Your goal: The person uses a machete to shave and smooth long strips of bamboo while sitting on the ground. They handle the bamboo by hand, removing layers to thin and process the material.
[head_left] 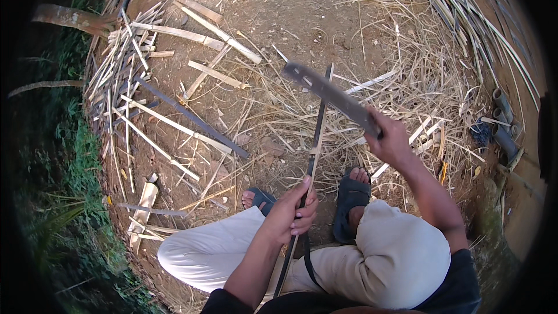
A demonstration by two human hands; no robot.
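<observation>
My left hand (pixel 295 210) is closed round a long, narrow strip of dark-skinned bamboo (pixel 320 121), which runs from my lap away from me over the ground. Just beyond the fingers a joint in the strip shows pale. In my right hand (pixel 392 143) is a machete (pixel 339 97) with a broad, blunt-ended blade, gripped at its near right end. The blade slants up to the left and crosses over the far part of the strip. Whether blade and strip touch, I cannot tell. A thin dark strap or strip hangs below my left hand.
Split bamboo pieces (pixel 174 121) lie scattered at the left, beside green plants. Curled shavings (pixel 430 90) cover the ground ahead and right. Long bamboo strips (pixel 453 9) lie far right, above short bamboo tubes (pixel 504 134). My sandalled feet (pixel 352 197) stand close to the strip.
</observation>
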